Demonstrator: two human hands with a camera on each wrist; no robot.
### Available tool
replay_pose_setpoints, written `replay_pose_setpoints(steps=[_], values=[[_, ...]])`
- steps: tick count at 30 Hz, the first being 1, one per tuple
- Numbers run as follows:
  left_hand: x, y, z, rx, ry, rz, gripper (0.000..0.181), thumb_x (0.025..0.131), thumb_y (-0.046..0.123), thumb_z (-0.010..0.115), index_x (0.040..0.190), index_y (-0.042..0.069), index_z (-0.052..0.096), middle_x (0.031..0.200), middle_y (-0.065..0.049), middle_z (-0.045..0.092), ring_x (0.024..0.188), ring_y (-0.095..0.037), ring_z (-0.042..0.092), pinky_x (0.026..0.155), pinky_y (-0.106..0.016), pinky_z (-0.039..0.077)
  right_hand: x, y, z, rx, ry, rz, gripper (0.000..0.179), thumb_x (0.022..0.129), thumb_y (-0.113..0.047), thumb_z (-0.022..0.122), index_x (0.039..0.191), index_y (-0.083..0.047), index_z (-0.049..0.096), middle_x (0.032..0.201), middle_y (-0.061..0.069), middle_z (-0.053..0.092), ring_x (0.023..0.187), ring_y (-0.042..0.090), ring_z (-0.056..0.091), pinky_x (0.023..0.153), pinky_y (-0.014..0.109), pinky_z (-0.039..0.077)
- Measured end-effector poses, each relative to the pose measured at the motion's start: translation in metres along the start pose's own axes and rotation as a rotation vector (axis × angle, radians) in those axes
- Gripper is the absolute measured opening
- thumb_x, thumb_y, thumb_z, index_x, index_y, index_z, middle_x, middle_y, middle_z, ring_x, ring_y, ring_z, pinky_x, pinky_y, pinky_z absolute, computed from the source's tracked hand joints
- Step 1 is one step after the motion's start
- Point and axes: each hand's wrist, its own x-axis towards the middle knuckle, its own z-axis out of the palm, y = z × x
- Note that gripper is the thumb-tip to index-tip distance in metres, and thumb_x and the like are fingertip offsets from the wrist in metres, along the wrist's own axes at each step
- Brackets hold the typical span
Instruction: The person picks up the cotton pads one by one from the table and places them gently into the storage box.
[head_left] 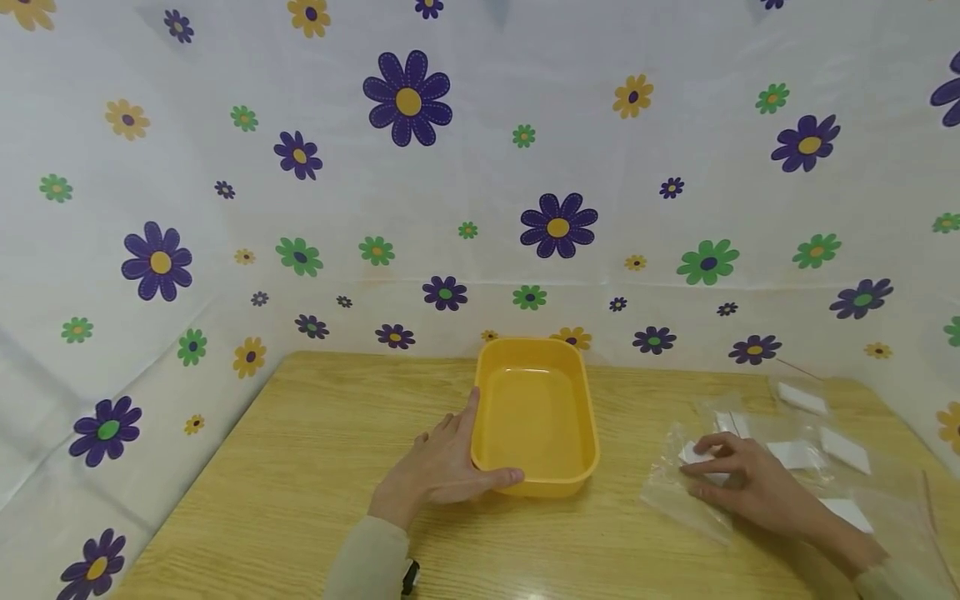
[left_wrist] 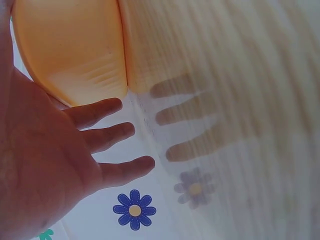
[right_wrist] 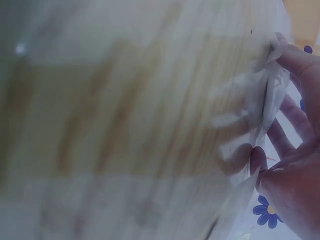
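A yellow plastic tray [head_left: 536, 487] stands on the wooden table in the head view. My left hand [head_left: 442, 467] lies against its near-left corner, thumb over the near rim and forefinger along the left wall. In the left wrist view, three fingers of the left hand [left_wrist: 75, 150] extend straight beside the tray [left_wrist: 70, 50]. My right hand [head_left: 757, 483] curls its fingers and thumb round a clear plastic bag [head_left: 693, 504] with a white flat piece inside. The bag [right_wrist: 270, 95] bunches up between fingers and thumb of the right hand [right_wrist: 295, 175] in the right wrist view.
Several more clear bags with white flat pieces, such as this white piece [head_left: 845, 450], lie at the right of the table [head_left: 337, 433]. A flower-print sheet [head_left: 480, 150] hangs behind the table and along its sides.
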Motion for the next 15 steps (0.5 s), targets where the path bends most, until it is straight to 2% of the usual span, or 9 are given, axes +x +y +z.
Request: replay_pose_setpoints(steps=[5, 9, 15], values=[[0.0, -0.001, 0.0, -0.008, 0.0, 0.002, 0.125, 0.078, 0.085, 0.06, 0.166, 0.028, -0.008, 0.167, -0.01, 0.033, 0.152, -0.038, 0.034, 0.12, -0.071, 0.024, 0.003, 0.003, 0.0, 0.12, 0.017, -0.009, 0.028, 0.07, -0.005, 0.09, 0.085, -0.027, 0.082, 0.101, -0.003, 0.067, 0.092, -0.005, 0.052, 0.067, 0.023, 0.043], [0.0, 0.0, -0.001, -0.002, 0.002, 0.008, 0.124, 0.078, 0.084, 0.06, 0.166, 0.027, -0.008, 0.167, -0.009, 0.033, 0.151, -0.036, 0.034, 0.12, -0.07, 0.025, 0.002, 0.001, -0.002, 0.145, 0.012, -0.025, 0.03, 0.071, -0.001, 0.088, 0.084, -0.027, 0.081, 0.099, -0.003, 0.07, 0.093, -0.006, 0.056, 0.064, 0.021, 0.046], [-0.001, 0.0, 0.0, -0.003, 0.006, 0.019, 0.125, 0.078, 0.085, 0.06, 0.166, 0.027, -0.007, 0.166, -0.009, 0.034, 0.151, -0.037, 0.036, 0.119, -0.07, 0.027, 0.001, -0.009, -0.007, 0.161, 0.026, -0.003, 0.032, 0.075, 0.002, 0.085, 0.088, -0.027, 0.08, 0.1, -0.008, 0.073, 0.094, -0.013, 0.058, 0.064, 0.015, 0.047]])
